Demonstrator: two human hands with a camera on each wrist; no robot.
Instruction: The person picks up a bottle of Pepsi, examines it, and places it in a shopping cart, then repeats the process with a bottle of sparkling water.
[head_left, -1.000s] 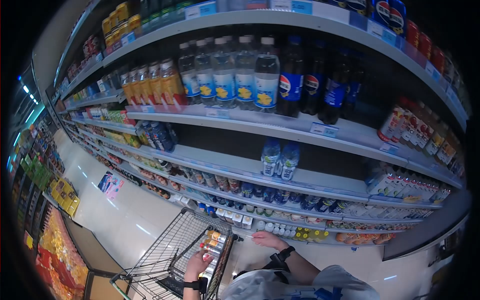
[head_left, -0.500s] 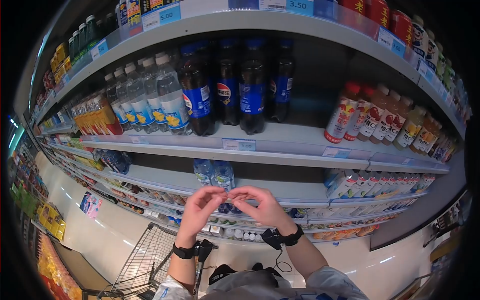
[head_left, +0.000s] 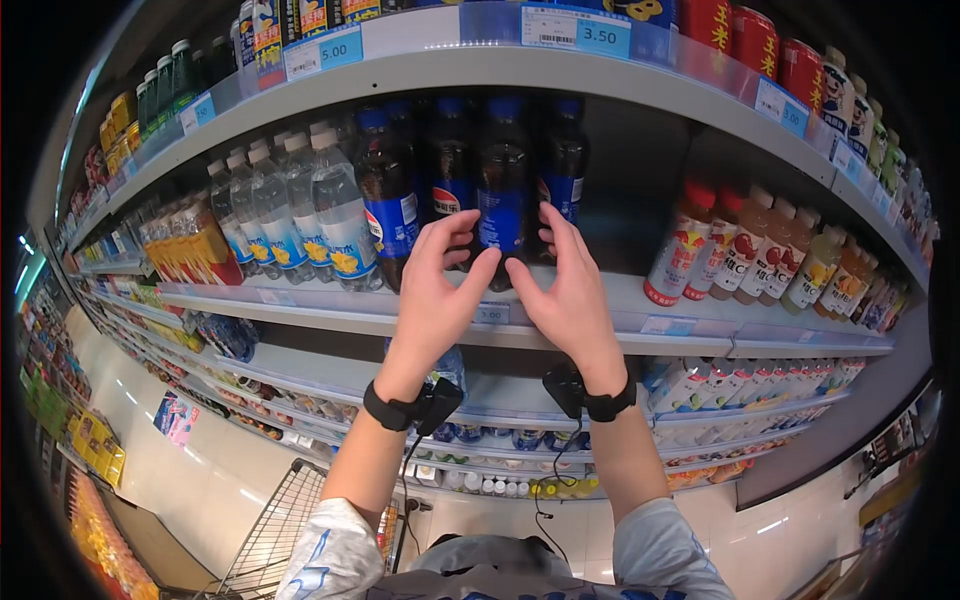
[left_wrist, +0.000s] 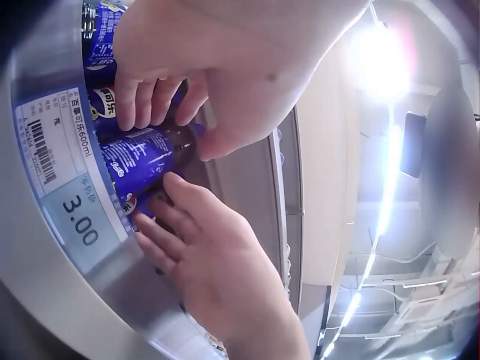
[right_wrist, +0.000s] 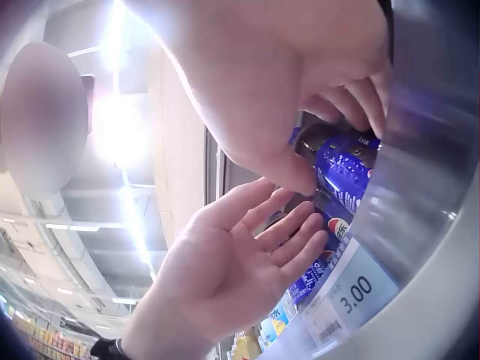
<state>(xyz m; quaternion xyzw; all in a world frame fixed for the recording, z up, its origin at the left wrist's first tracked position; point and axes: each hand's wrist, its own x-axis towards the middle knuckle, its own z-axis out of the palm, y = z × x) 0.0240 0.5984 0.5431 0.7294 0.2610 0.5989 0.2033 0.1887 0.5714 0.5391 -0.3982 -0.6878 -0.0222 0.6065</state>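
Observation:
A dark cola bottle [head_left: 502,170] with a blue cap and blue label stands at the front of the middle shelf [head_left: 620,315]. My left hand [head_left: 440,290] is at its left side, thumb and fingers spread and slightly bent. On the other side, my right hand [head_left: 572,300] mirrors it, the thumbs close together in front of the bottle's lower part. In the left wrist view the blue label [left_wrist: 139,159] shows between the two hands. More cola bottles [head_left: 385,190] stand beside and behind it. Neither hand is curled round the bottle.
Clear soda bottles [head_left: 340,205] stand to the left, and juice bottles [head_left: 680,240] to the right on the same shelf. A price tag [left_wrist: 71,169] lines the shelf edge. Above runs another shelf [head_left: 450,70] with cans. A wire cart [head_left: 275,520] is at the lower left.
The hands rose from over the cart, came together before the shelf, then moved forward and apart to either side of the cola bottle. The view turned toward the shelf.

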